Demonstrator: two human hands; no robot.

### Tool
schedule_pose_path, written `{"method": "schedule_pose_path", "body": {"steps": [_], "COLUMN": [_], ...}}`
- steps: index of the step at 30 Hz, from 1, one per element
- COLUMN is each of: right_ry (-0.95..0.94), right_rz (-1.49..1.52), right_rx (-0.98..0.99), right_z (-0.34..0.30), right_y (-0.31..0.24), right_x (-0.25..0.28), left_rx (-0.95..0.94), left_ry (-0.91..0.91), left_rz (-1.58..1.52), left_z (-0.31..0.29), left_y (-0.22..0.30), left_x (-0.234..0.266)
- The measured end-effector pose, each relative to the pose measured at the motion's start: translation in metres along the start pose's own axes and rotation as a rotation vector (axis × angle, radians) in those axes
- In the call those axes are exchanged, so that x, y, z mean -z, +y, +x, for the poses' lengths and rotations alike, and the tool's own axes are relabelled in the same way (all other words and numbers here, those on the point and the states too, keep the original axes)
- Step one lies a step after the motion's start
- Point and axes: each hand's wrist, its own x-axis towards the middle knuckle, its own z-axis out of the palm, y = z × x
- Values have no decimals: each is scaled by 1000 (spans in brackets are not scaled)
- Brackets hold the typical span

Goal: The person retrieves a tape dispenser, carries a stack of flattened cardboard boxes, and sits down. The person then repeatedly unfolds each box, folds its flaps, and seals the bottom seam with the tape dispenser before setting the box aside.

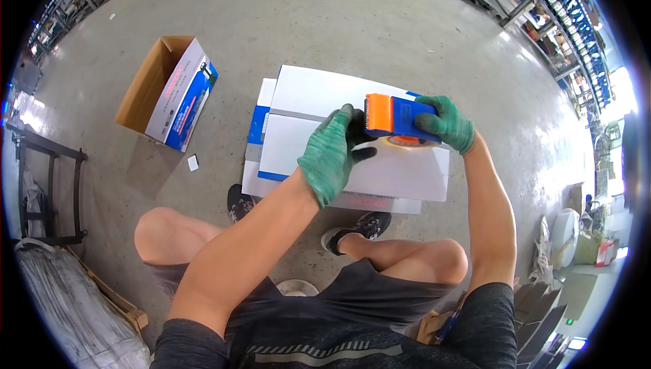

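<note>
My right hand (445, 124), in a green glove, is closed round the back of a blue and orange tape dispenser (405, 115). The dispenser is held above a white and blue flattened carton (298, 145), its toothed orange front toward my left. A roll of tape (410, 141) shows at its lower side. My left hand (332, 149), gloved in green with dark fingertips, is right beside that toothed front. Its fingers are curved but apart; whether they touch a tape end is too small to make out.
An opened carton (171, 94) stands on the concrete floor to the left, near a small white scrap (193, 162). More flat carton board (400, 204) lies beneath the top one. A black metal frame (51, 186) stands far left; shelving (563, 37) runs along the right.
</note>
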Motion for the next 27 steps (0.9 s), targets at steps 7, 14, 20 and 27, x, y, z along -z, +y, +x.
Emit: {"method": "schedule_pose_path", "body": {"steps": [7,14,20,27], "right_ry": [15,1,-12,21], "right_rz": [55,64,98,161], "right_rx": [21,-3,-20,49], "right_z": [2,0,-1,4], "right_y": [6,5,1,20], "right_x": [-2,2,0,0], "left_rx": [-48,-45,-206,-636], "left_ry": [2,-176,-81,222], "left_rz": [98,297,542,638], "left_z": [5,8,-1,35], "left_y": [-6,-5,-13,-65], "left_x": [6,7,-13,-17]}}
